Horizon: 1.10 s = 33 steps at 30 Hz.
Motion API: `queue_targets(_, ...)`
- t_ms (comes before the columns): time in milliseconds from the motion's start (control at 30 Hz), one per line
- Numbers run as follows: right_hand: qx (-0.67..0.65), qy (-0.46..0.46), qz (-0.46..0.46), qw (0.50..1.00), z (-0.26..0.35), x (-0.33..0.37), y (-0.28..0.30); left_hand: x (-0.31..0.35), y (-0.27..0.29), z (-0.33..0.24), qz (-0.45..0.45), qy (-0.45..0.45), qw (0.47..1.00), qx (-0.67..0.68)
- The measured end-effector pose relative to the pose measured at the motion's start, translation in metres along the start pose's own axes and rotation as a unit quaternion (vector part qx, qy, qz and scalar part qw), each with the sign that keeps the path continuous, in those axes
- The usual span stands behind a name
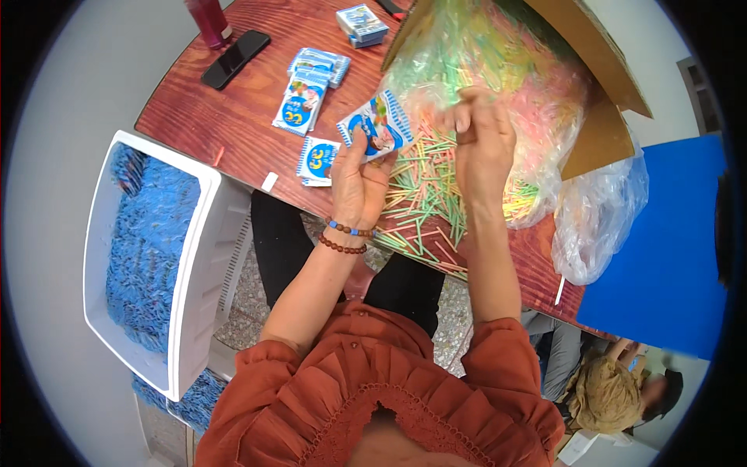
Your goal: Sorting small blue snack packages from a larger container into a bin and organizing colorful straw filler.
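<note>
My left hand point(362, 177) grips a small blue-and-white packet point(377, 128) by its lower edge, thumb on the front. The packet is tilted, and its far end points toward the pile of sticks. Over that heap of thin pastel sticks point(420, 191), pink, green and yellow, hovers my right hand point(484, 136). Its fingers are curled in and slightly blurred; whatever they hold, if anything, is hidden. Beside my left hand lie more packets of the same kind point(317, 159), and others point(302, 97) form a loose stack farther up the table.
A cardboard box point(603, 140) lined with a clear bag point(545, 101) full of sticks stands at far right. A phone point(236, 60), a red drink container point(208, 22) and small boxes point(362, 25) sit far left. At left, a white bin point(204, 226) holds blue wrapped pieces. Another person point(611, 393) sits lower right.
</note>
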State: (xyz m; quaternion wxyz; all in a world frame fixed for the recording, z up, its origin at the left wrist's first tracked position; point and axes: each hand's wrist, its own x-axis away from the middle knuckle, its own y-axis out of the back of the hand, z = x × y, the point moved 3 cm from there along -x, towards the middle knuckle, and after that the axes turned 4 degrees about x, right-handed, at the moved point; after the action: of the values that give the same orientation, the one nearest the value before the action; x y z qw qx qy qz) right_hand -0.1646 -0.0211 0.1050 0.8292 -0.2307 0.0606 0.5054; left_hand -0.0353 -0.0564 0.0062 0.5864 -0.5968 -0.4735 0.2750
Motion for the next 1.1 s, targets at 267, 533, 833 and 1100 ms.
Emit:
queue_targets(267,0.188,-0.152,0.137,0.961,-0.058,0.002,-0.063,-0.012,0.007,-0.054,0.015,-0.129,0.99,-0.054)
queue_targets(533,0.411,-0.042,0.298,0.861,-0.126,-0.072,-0.101,-0.022,0.038,-0.123,-0.105,-0.312,0.899,-0.29)
queue_targets(833,0.596,0.108,0.286,0.743,-0.162,-0.092,-0.094,0.0,0.037,-0.108,-0.078,-0.302,0.563,-0.765)
queue_targets(1100,0.693,0.006,0.306,0.653,-0.047,-0.012,-0.01,-0.005,0.045,-0.11,-0.07,-0.296,0.485,-0.82)
